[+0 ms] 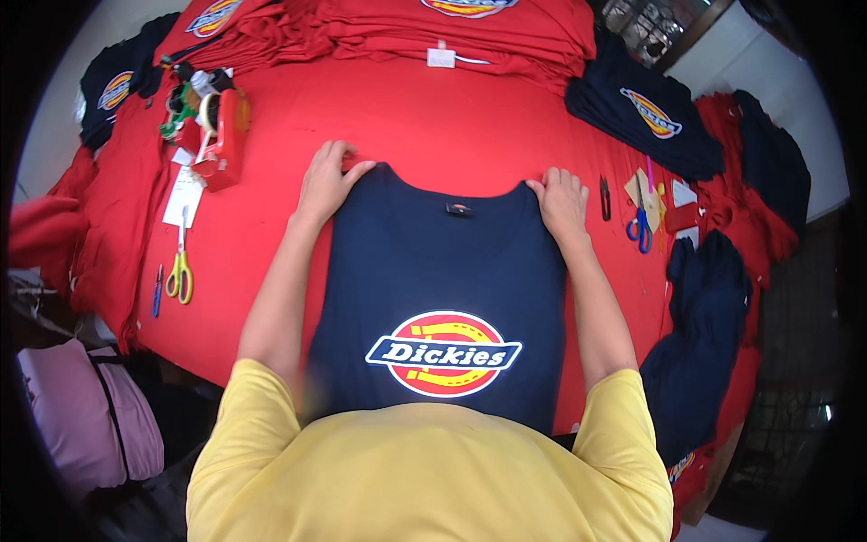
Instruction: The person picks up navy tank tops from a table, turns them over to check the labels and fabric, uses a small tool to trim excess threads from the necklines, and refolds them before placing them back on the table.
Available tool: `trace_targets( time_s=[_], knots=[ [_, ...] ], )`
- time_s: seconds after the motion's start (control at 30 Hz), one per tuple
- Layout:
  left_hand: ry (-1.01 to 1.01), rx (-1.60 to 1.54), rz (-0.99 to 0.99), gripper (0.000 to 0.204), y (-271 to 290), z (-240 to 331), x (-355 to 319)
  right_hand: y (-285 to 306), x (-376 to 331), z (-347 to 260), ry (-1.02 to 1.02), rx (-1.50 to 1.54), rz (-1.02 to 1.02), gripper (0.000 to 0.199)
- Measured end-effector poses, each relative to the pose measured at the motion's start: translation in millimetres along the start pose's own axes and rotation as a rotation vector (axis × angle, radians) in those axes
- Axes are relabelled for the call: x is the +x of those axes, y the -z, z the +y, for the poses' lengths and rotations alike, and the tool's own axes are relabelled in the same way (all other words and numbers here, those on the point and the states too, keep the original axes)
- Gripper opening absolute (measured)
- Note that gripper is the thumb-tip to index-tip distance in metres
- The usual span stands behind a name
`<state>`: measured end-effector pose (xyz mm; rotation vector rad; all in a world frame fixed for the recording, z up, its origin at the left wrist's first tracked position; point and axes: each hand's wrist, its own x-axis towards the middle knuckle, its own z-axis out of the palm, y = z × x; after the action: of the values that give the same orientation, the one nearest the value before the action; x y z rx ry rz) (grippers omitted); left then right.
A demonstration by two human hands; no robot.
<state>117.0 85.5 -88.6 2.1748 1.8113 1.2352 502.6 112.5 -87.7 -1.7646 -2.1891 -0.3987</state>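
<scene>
A navy shirt (pixel 442 266) lies spread on the red-covered table in front of me, neckline at the far end, its lower part hidden by my body. It bears a red, yellow and white chest print (pixel 443 353) and a small dark neck label (pixel 459 210). At the shirt's left shoulder corner, my left hand (pixel 330 181) pinches the fabric between thumb and fingers. My right hand (pixel 562 200) grips the opposite shoulder corner, thumb on the cloth's edge. Both forearms reach forward along the shirt's sides. No sleeves show on it.
Yellow-handled scissors (pixel 180 275), a blue pen-like tool (pixel 157 291) and a red tape dispenser (pixel 221 140) lie left. Blue-handled scissors (pixel 639 226) and dark thread snips (pixel 605 199) lie right. Piled red shirts (pixel 452 41) line the back; folded navy shirts (pixel 646 113) sit far right.
</scene>
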Motion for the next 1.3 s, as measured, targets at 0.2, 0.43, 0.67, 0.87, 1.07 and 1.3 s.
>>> trace_targets(
  time_s=[0.2, 0.43, 0.67, 0.87, 1.07, 1.3],
  knots=[
    [0.579, 0.148, -0.134, 0.033, 39, 11, -53, 23, -3, -105, 0.42, 0.296, 0.29, 0.027],
    [0.443, -0.011, 0.007, 0.025, 25, 35, -67, 17, -18, -226, 0.078, 0.568, -0.167, 0.03],
    [0.476, -0.03, 0.088, 0.018, 17, 35, -67, 6, -4, -222, -0.364, 1.222, -0.315, 0.013],
    [0.494, 0.013, 0.0, 0.023, 21, 28, -65, -14, -12, -209, -0.373, 1.347, -0.319, 0.017],
    [0.537, 0.195, -0.102, 0.035, 13, 31, -41, -16, 24, -223, -0.124, 0.967, -0.596, 0.019],
    [0.59, 0.157, -0.082, 0.039, 16, 22, -35, -34, 17, -214, -0.401, 1.449, -0.59, 0.028]
  ],
)
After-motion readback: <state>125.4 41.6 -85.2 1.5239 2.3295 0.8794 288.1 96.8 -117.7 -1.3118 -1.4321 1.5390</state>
